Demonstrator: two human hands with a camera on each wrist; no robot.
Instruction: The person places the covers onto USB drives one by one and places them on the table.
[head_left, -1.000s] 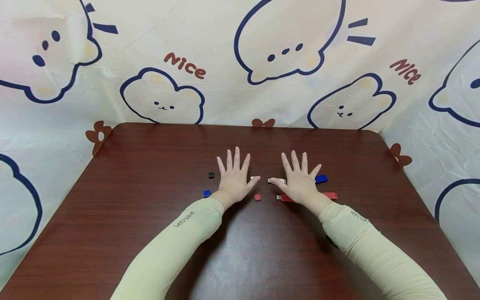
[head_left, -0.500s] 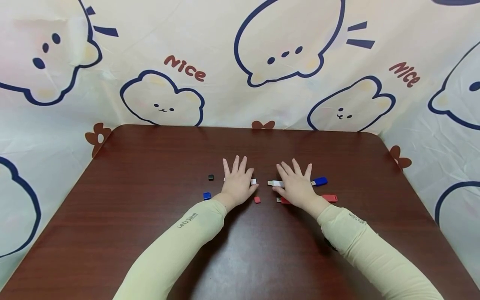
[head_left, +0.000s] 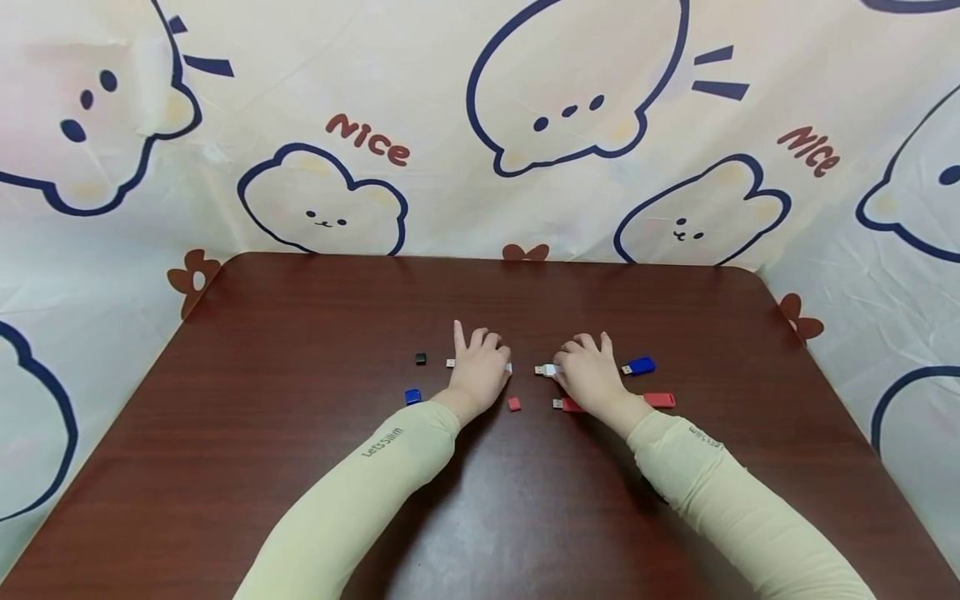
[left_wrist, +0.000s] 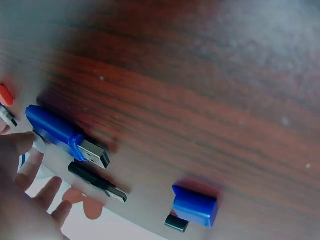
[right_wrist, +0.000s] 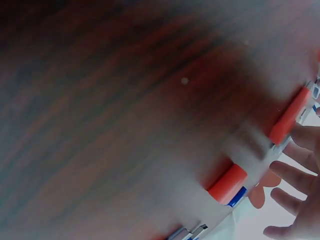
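Observation:
My left hand (head_left: 480, 372) pinches a small white cap (head_left: 508, 367) between thumb and fingers, its index finger stretched forward. Beneath that hand, the left wrist view has a blue USB stick (left_wrist: 55, 127) and a black USB stick (left_wrist: 90, 175), both with bare metal plugs. My right hand (head_left: 592, 379) curls its fingers over a white USB stick (head_left: 549, 370) and grips it; its plug points left and the far end is hidden. A red USB stick (head_left: 572, 406) lies partly under the right hand, and a red piece (head_left: 660, 401) shows at the wrist's other side.
Left of the left hand lie a black cap (head_left: 421, 359) and a blue cap (head_left: 413, 397). A red cap (head_left: 513, 404) sits between the hands. Another blue USB stick (head_left: 640, 365) lies right of the right hand. A printed cloth (head_left: 442, 200) hangs behind the brown table (head_left: 315, 317).
Both hands have gone from spread, flat fingers to curled ones. The left now pinches the white cap, the right the white USB stick. The loose pieces around them stay put.

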